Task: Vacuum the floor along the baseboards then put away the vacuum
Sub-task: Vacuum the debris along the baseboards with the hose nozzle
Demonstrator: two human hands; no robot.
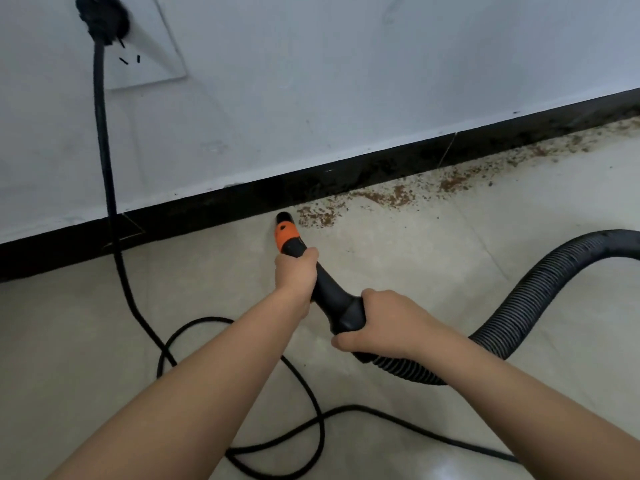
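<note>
A: Fingers (311, 255) of the left hand (296, 276) curl round the nozzle (289, 237) just behind its orange collar. The right hand (388, 323) wraps the black cuff where the hose (540, 299) joins. Both hold firmly, neither is open.

B: Where is the tip?

A: Low, near the floor (69, 323), just beside the baseboard (207, 211), at the left end of the debris (318, 216). Whether it touches the tile cannot be told. The trail runs right and far along the wall.

B: Risks?

A: Likely three. The cord (104, 150) hangs from the socket (145, 46), then loops on the near floor (under the arms), so a step could snag it and pull the plug. The stiff hose may drag through unswept grit as it swings. A narrow tip may miss crumbs tight against the board.

B: Materials?

A: Glossy pale tile, matte black board, painted wall (346, 81), ribbed flexible hose, smooth hard plastic nozzle, and fine brown granular debris.
</note>
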